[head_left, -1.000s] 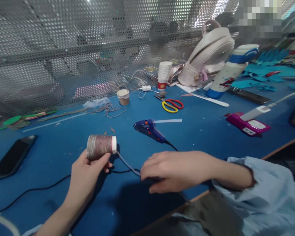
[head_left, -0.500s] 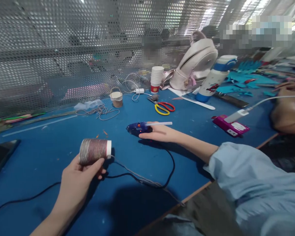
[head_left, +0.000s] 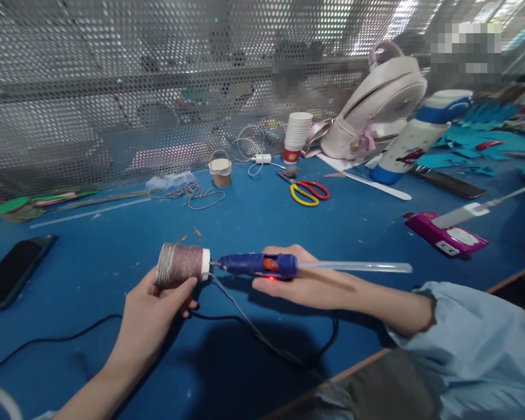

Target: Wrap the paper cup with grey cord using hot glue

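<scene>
My left hand [head_left: 161, 303] is closed round a paper cup [head_left: 181, 265] lying on its side, wound with grey and reddish cord except for a white band at its right end. A loose strand of grey cord [head_left: 240, 312] trails from that end toward the table's front edge. In my right hand [head_left: 301, 283] is a blue glue gun [head_left: 249, 265], with a clear glue stick [head_left: 359, 266] sticking out of its back and a small red light glowing. Its nozzle points left, at the white band; whether it touches cannot be made out.
Behind stand a small cup with a handle [head_left: 221, 172], scissors [head_left: 305, 192], stacked paper cups [head_left: 297, 137], a backpack [head_left: 376, 111] and a bottle [head_left: 420, 140]. A phone [head_left: 17, 271] lies left, a purple power strip [head_left: 446, 234] right. A black cable [head_left: 56, 339] crosses the table.
My right hand has brought the glue gun down and nearer, its nozzle now close to the cup's white end. The view has shifted, so things appear further right.
</scene>
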{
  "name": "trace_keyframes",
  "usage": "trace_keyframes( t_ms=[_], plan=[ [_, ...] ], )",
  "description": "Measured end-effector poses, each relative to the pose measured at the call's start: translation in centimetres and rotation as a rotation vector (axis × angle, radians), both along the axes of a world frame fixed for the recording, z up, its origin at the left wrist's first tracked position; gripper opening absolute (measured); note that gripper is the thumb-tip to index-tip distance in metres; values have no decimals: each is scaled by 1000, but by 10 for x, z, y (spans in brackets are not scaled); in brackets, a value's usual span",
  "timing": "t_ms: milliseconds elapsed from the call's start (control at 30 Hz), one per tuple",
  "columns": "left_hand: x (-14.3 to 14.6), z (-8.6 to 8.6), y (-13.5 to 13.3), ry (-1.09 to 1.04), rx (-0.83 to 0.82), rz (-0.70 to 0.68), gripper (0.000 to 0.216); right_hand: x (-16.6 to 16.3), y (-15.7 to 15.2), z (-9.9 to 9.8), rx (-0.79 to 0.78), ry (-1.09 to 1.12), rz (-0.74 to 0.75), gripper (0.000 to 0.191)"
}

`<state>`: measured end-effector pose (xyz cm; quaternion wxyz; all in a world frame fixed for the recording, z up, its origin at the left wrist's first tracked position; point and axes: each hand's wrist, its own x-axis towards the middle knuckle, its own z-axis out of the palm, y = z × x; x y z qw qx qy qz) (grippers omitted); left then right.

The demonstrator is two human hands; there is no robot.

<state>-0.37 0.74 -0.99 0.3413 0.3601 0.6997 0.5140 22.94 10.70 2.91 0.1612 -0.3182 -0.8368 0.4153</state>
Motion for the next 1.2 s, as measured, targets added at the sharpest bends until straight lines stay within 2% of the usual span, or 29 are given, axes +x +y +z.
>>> trace_keyframes(
  t_ms=[267, 533, 800, 1000, 1200],
  plan=[
    [2, -3, -3, 62, -6, 3, 26, -1, -2, -12, 150, 43, 101, 26],
    [4, -2, -3, 96, -28, -7, 25, -2, -4, -24, 284, -13, 201, 25],
    [7, 5, 0, 62, -26, -2, 29, 1, -3, -20, 306, 11, 177, 24],
    [6, 3, -2, 77, -30, -7, 27, 1, -5, -21, 271, -11, 219, 21],
    [6, 3, 0, 75, -31, -2, 27, 2, -4, -21, 327, 22, 182, 24]
  ],
)
